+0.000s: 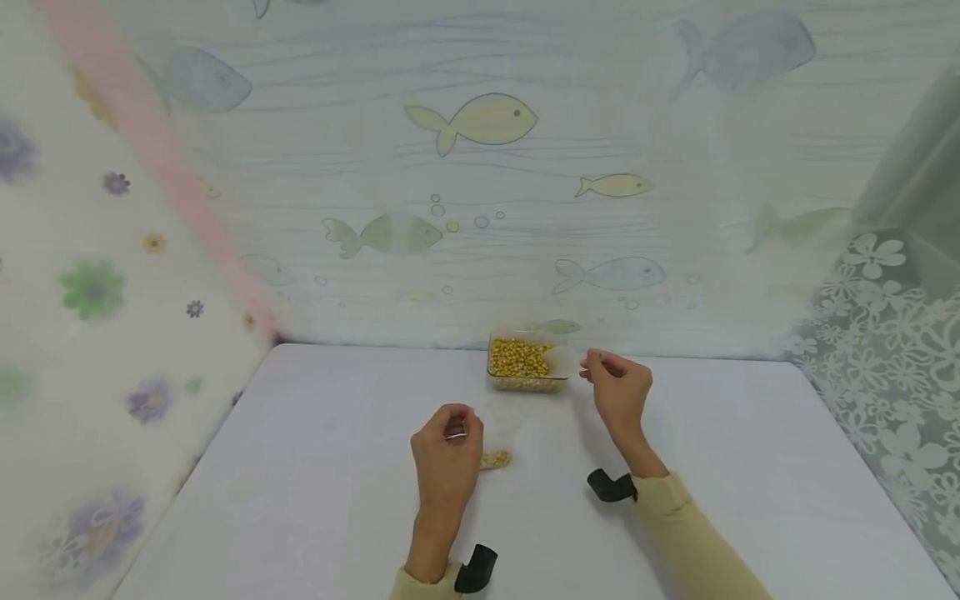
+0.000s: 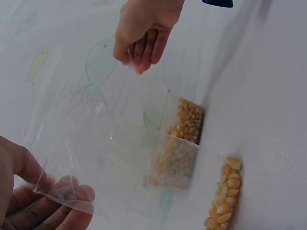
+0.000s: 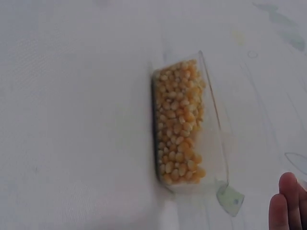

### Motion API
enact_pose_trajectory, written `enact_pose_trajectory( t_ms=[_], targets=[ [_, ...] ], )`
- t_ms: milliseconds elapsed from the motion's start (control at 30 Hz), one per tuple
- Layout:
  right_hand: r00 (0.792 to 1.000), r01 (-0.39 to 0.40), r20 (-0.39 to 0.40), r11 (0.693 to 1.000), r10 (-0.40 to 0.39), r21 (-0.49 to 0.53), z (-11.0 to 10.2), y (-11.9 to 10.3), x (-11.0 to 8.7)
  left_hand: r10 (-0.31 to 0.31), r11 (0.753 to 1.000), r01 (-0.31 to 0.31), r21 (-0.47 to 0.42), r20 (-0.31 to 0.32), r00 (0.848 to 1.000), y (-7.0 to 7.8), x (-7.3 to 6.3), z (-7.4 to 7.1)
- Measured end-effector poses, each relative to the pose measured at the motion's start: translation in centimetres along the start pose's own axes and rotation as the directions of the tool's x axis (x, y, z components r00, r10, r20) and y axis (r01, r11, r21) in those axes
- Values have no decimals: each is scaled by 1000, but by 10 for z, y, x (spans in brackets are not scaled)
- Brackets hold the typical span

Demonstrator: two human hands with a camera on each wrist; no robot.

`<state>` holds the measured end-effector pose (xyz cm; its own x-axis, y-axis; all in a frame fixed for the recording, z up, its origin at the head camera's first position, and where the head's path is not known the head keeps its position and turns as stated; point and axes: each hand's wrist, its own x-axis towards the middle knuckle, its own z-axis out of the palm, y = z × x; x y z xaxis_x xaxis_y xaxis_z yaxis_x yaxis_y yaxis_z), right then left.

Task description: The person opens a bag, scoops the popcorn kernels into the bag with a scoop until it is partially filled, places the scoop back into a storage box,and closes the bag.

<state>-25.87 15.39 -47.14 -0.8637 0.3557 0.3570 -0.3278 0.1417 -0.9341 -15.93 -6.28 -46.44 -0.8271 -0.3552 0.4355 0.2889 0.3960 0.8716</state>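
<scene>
My left hand [image 1: 447, 454] pinches the upper edge of a clear plastic bag [image 2: 72, 158]. Corn kernels [image 2: 224, 196] lie in the bag's bottom, which rests on the table. Farther back stands a clear rectangular container [image 1: 527, 383], well filled with yellow corn kernels [image 1: 517, 357]. At its right end, my right hand [image 1: 618, 387] holds a pale translucent scoop [image 1: 558, 361] by its end, the scoop reaching over the kernels. Only a few fingertips [image 3: 288, 196] of the right hand show in the right wrist view, and the scoop is hard to make out there.
A white-covered table [image 1: 322, 475] runs back to a fish-patterned curtain [image 1: 495, 250]. Flowered cloth [image 1: 150, 317] hangs at the left, white lace [image 1: 892, 358] at the right. Black wrist pieces [image 1: 477, 569] stick out from both sleeves.
</scene>
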Motion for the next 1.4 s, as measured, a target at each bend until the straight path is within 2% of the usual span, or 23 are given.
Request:
enact_pose_trajectory(
  t_ms=[167,400,700,867,967,1033,1100,1200,1400],
  targets=[
    [990,-138,8,989,138,51,-1,-13,1,4,1000,-4,1,1,1000,1,0,0],
    [967,-256,12,961,256,107,4,24,8,-5,1000,5,-12,9,1000,0,-1,0],
    [909,-415,39,888,416,200,3,24,2,-28,1000,28,-9,32,999,-1,-6,-1],
    [862,-503,65,831,504,237,4,25,2,-48,999,48,-22,41,998,0,-7,-1],
    [841,-535,72,803,536,265,5,26,3,-50,998,52,-37,45,998,0,-7,-1],
    [835,-540,66,791,546,286,6,26,3,-46,998,48,-40,45,998,1,-6,-1],
    [833,-540,57,786,550,301,7,26,3,-40,998,42,-42,43,998,2,-5,-1],
    [842,-520,35,794,538,314,9,26,2,-37,998,38,-42,42,998,2,-5,-2],
    [894,-423,-17,853,449,306,10,26,-1,-23,999,25,-42,44,999,0,-5,-2]
  ],
)
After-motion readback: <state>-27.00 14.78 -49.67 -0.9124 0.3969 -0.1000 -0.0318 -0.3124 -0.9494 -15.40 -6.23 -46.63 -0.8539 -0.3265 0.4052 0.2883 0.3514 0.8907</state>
